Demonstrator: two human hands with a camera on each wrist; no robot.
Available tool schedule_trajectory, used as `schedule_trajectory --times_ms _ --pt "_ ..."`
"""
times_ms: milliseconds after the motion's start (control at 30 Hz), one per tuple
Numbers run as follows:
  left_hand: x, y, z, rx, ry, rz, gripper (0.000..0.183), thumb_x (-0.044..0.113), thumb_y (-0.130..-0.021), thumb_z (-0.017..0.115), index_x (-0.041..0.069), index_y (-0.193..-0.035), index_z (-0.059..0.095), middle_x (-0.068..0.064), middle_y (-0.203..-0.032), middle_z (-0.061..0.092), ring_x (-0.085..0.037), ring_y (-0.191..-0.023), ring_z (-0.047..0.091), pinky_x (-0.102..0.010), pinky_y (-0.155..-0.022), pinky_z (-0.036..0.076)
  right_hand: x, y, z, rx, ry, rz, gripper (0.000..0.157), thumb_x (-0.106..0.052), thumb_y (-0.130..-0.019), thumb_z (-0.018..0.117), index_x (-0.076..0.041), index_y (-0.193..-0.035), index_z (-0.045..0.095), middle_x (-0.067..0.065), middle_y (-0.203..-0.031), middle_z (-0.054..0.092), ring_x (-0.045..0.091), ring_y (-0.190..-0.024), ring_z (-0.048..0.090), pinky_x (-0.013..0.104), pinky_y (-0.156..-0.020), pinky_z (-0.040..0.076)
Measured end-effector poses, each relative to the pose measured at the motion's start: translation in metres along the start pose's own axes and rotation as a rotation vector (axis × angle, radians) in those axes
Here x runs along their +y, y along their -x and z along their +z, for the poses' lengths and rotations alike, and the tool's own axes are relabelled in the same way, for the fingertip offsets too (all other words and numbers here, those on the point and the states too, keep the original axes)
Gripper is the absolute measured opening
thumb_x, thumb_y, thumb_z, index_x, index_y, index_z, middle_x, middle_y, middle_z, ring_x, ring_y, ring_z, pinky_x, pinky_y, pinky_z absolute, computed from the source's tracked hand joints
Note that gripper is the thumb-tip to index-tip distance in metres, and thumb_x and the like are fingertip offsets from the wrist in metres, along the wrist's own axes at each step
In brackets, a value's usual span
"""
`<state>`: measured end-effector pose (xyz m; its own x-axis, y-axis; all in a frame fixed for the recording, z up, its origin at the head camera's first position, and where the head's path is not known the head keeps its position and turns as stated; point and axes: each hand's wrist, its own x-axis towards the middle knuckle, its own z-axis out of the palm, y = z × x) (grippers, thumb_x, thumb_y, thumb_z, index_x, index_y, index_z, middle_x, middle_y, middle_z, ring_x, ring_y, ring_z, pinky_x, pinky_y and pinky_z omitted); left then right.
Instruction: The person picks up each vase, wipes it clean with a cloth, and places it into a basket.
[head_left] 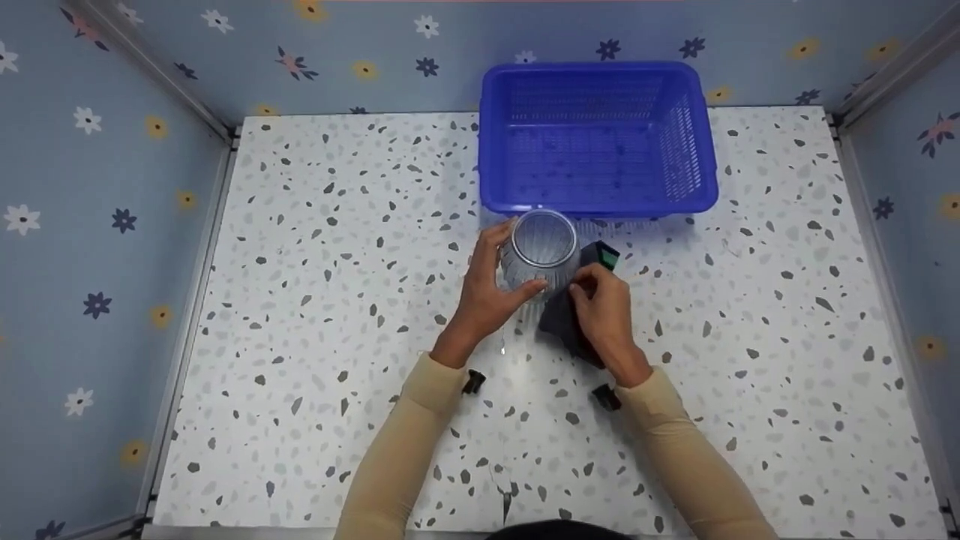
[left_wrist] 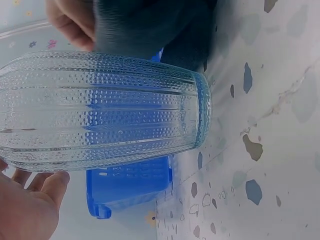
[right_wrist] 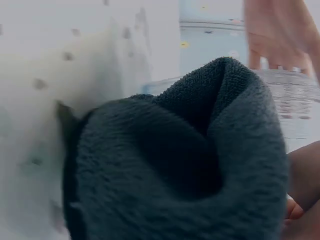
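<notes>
A clear ribbed glass vase [head_left: 541,255] stands roughly upright near the middle of the table, its round mouth facing up. My left hand [head_left: 486,289] holds it from the left, thumb across the near side and fingers round the far side. Dimpled glass and the vase's thick base show in the left wrist view; whether the base touches the table I cannot tell. My right hand [head_left: 606,311] pinches a dark grey fluffy cloth [right_wrist: 175,160] against the right side of the vase. The cloth hangs in folds below that hand, and a green patch [head_left: 609,259] shows at its far end.
Just beyond the vase, a blue plastic basket [head_left: 592,211] with slotted walls stands against the back wall. Flowered panels [head_left: 97,225] enclose the speckled white table [head_left: 337,300] at the left, back and right. Small black pieces [head_left: 474,381] sit by both wrists.
</notes>
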<state>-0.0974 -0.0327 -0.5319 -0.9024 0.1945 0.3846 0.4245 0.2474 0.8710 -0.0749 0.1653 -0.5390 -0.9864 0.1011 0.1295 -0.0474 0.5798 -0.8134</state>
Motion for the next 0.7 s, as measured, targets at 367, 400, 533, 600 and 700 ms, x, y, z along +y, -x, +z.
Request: schedule_trajectory --times_ms 367,400,533,600,700 --pt "-0.001 0.001 0.000 -0.012 0.011 -0.003 0.084 0.022 -0.087 0.089 0.002 -0.153 0.042 -0.017 -0.159 0.042 -0.030 -0.149 0.041 -0.040 -0.119 0.043 0.015 0.001 0.013 -0.049 0.052 0.015 0.006 0.010 -0.091 0.071 0.004 -0.094 0.069 0.020 -0.088 0.071 0.034 -0.081 0.068 0.045 -0.074 0.055" --pt "-0.001 0.001 0.000 -0.014 0.015 -0.006 0.083 0.021 -0.087 0.089 0.002 -0.153 0.042 -0.017 -0.160 0.042 -0.030 -0.149 0.040 -0.041 -0.119 0.042 0.015 0.001 0.012 -0.050 0.044 0.013 0.006 0.010 -0.092 0.071 0.004 -0.094 0.069 0.020 -0.088 0.071 0.034 -0.082 0.069 0.045 -0.074 0.055" --pt "-0.001 0.002 0.000 -0.023 0.028 -0.006 0.083 0.017 -0.087 0.089 0.002 -0.154 0.041 -0.017 -0.160 0.041 -0.031 -0.150 0.039 -0.042 -0.120 0.042 0.012 0.003 0.007 -0.043 0.003 0.019 0.005 0.008 -0.095 0.069 0.003 -0.097 0.070 0.021 -0.090 0.071 0.034 -0.082 0.068 0.043 -0.074 0.053" --pt "-0.002 0.002 0.000 -0.023 0.033 0.001 0.083 0.016 -0.087 0.089 0.003 -0.154 0.041 -0.018 -0.160 0.041 -0.031 -0.151 0.039 -0.042 -0.121 0.041 0.008 0.003 0.002 -0.030 -0.021 0.020 0.005 0.007 -0.096 0.069 0.003 -0.099 0.070 0.021 -0.092 0.072 0.033 -0.082 0.068 0.041 -0.074 0.053" --pt "-0.002 0.001 0.000 -0.015 0.026 0.011 0.084 0.017 -0.086 0.089 0.002 -0.153 0.041 -0.017 -0.160 0.042 -0.031 -0.150 0.040 -0.040 -0.120 0.041 -0.002 0.004 -0.006 0.002 -0.059 -0.001 0.005 0.007 -0.097 0.069 0.004 -0.101 0.070 0.021 -0.096 0.072 0.032 -0.086 0.068 0.037 -0.076 0.053"
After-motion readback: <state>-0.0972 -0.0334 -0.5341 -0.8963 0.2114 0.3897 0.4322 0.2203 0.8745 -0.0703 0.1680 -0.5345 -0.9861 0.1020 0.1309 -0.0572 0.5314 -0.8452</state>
